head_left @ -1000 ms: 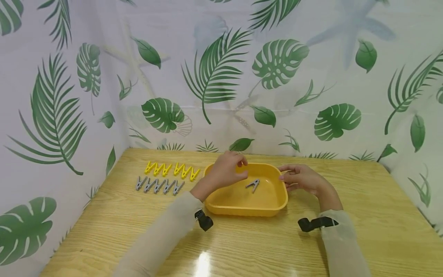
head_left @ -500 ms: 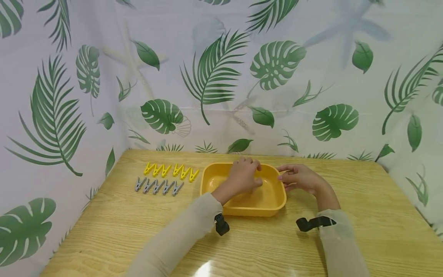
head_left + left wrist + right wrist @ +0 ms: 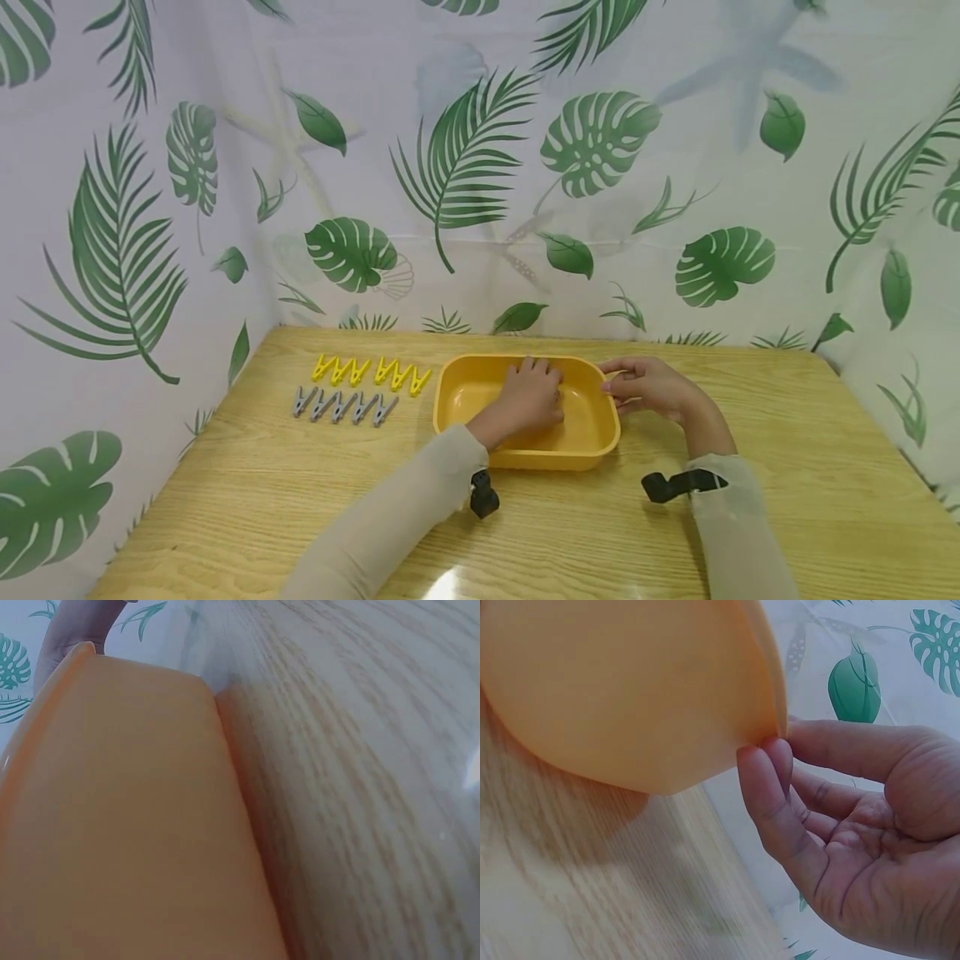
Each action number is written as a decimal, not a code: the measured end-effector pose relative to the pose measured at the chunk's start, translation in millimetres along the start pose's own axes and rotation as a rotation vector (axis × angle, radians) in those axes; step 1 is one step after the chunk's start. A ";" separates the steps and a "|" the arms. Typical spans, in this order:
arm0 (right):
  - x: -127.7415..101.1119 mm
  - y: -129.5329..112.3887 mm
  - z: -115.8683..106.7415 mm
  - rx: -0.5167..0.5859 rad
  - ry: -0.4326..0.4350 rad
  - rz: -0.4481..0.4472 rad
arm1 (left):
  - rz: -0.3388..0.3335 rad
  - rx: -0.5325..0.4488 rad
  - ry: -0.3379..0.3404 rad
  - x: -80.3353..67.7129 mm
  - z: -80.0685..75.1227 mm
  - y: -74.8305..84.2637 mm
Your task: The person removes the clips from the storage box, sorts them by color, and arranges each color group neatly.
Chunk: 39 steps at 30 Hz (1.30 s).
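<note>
In the head view, a yellow plastic basin [image 3: 450,387] stands on the wooden table. My left hand [image 3: 525,396] reaches down inside it with fingers bent toward the floor of the basin. It covers the spot where a grey clothespin lay, and I cannot tell whether the fingers pinch that clothespin. My right hand [image 3: 656,389] holds the basin's right end. Seen from the right wrist, its thumb and fingers [image 3: 761,780] pinch the rim. The left wrist view shows the outer wall of the basin [image 3: 142,802], without the left hand's fingers.
Left of the basin, several yellow clothespins [image 3: 352,371] lie in a row, with a row of several grey clothespins [image 3: 341,406] nearer the front. A leaf-patterned cloth [image 3: 480,167] hangs behind and beside the table [image 3: 570,533].
My left hand has moved right and then down into the basin, over the grey clothespin that showed there a second ago. The right hand has kept its place on the rim.
</note>
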State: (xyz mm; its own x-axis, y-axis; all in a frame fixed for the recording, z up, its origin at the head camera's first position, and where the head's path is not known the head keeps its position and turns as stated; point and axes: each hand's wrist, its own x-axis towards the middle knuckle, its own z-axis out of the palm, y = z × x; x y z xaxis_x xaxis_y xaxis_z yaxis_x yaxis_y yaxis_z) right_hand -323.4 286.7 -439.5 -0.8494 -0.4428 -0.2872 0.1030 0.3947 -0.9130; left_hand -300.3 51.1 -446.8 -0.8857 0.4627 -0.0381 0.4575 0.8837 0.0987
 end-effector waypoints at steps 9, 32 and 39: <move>0.7 0.8 -0.7 0.005 -0.004 0.002 | -0.008 0.004 -0.043 1.0 1.0 -4.1; 3.2 0.9 0.0 0.019 -0.011 0.001 | 0.035 -0.054 -0.016 0.5 5.0 -9.0; 3.0 1.9 0.6 0.016 -0.012 -0.001 | 0.063 -0.078 -0.014 0.1 3.9 -6.0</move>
State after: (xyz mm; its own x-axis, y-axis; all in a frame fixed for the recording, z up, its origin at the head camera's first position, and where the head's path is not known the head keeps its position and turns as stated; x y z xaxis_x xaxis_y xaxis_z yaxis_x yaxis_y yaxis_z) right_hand -325.5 285.6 -442.4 -0.8433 -0.4528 -0.2894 0.1105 0.3810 -0.9180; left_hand -302.8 46.1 -451.3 -0.8541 0.5183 -0.0436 0.5038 0.8452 0.1786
